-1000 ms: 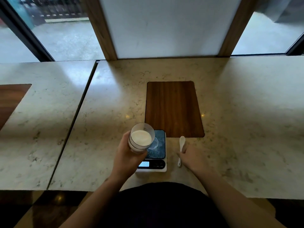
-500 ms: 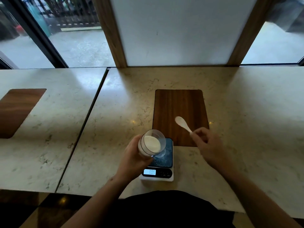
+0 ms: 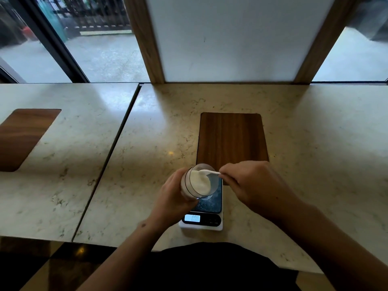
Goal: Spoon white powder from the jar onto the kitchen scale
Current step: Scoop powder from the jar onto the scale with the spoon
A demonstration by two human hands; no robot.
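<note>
Your left hand [image 3: 176, 194] keeps the jar [image 3: 199, 181] clamped and tilted over the scale [image 3: 202, 215]. Your right hand [image 3: 249, 181], pinching the spoon [image 3: 209, 172], just swung in, so the bowl's now in the powder [image 3: 199, 181]. Scooping's started; the scale's bare.

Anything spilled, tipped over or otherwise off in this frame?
Nothing stands out. The jar is tilted, but the left hand holds it over the scale while the right hand dips the spoon in. No powder shows on the counter.
</note>
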